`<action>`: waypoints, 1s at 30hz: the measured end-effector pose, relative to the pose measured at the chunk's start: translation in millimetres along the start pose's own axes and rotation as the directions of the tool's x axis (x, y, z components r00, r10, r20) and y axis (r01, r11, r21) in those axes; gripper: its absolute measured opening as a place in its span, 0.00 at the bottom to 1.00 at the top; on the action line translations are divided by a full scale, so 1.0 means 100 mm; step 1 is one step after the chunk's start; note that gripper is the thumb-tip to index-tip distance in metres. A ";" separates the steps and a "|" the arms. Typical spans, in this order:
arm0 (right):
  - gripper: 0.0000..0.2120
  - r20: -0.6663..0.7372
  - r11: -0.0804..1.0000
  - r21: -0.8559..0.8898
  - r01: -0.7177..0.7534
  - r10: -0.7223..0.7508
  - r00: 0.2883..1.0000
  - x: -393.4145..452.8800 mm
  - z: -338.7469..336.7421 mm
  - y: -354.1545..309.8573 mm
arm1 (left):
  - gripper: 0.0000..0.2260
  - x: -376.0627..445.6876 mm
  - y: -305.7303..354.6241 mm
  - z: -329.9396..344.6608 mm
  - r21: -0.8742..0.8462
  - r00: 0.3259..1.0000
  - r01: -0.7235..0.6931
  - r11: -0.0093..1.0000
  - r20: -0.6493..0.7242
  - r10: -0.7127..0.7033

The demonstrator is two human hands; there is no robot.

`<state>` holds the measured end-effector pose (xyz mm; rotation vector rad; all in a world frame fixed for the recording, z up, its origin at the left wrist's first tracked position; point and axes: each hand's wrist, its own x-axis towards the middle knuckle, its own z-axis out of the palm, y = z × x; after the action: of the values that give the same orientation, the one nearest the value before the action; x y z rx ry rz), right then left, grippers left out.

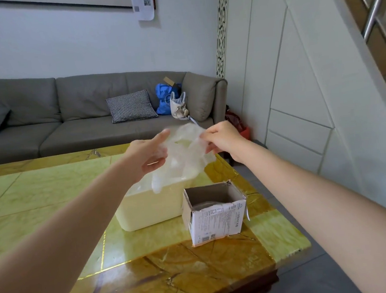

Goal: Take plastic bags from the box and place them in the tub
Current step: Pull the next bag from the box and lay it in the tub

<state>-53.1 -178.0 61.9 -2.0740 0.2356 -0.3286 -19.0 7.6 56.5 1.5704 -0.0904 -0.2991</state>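
- Both hands, left hand and right hand, pinch one clear plastic bag, stretched between them to open it out.
- Bag hangs over the tub, ready to drop (probably).
- Box sits just beside the tub on the worktop, keeping reaches short.

Background — grey sofa carrying a houndstooth cushion, blue bag and white handbag; foreground — green-and-amber stone worktop.

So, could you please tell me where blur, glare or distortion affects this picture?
Head view: motion blur softens the plastic bag and both fingertips; glare streaks the glossy table near the front edge; wide-angle distortion bends the wall panels at right; the box stays sharp.
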 end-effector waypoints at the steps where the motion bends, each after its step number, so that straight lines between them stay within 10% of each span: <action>1: 0.09 -0.043 0.993 0.099 -0.063 0.068 0.997 0.01 -0.04 0.02 | 0.11 0.00 0.00 -0.05 0.003 1.000 -0.004 1.000 0.014 0.004; 10: 0.11 -0.198 0.866 0.467 -0.179 0.299 0.933 0.20 -0.05 0.03 | 0.03 0.09 -0.03 -0.23 0.044 0.999 0.024 0.999 -0.038 -0.023; 13: 0.09 -0.207 0.986 0.049 -0.158 0.164 0.964 0.27 -0.02 0.07 | 0.01 0.06 -0.01 -0.11 0.036 0.996 -0.072 0.997 0.053 0.070; 17: 0.09 0.207 0.866 -0.490 0.101 0.003 0.978 0.10 0.00 0.15 | 0.05 0.10 0.05 -0.04 -0.124 0.992 -0.126 0.984 0.010 0.128; 23: 0.12 0.520 0.559 -0.767 0.316 0.251 0.817 -0.19 0.15 0.47 | 0.05 0.07 0.01 -0.09 -0.149 0.976 -0.162 0.976 0.119 0.180; 27: 0.12 0.557 0.552 -0.791 0.266 0.468 0.687 -0.22 0.24 0.49 | 0.03 0.07 0.04 -0.05 -0.104 0.987 -0.117 0.988 0.097 0.128; 30: 0.16 0.499 0.669 -0.708 0.224 0.250 0.830 -0.11 0.08 0.23 | 0.05 0.09 0.05 -0.03 -0.124 0.997 -0.041 0.991 0.065 0.049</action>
<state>-62.0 -179.8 36.9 -2.8798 0.0062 0.5142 -8.8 8.0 60.1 1.4346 -0.1577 -0.3174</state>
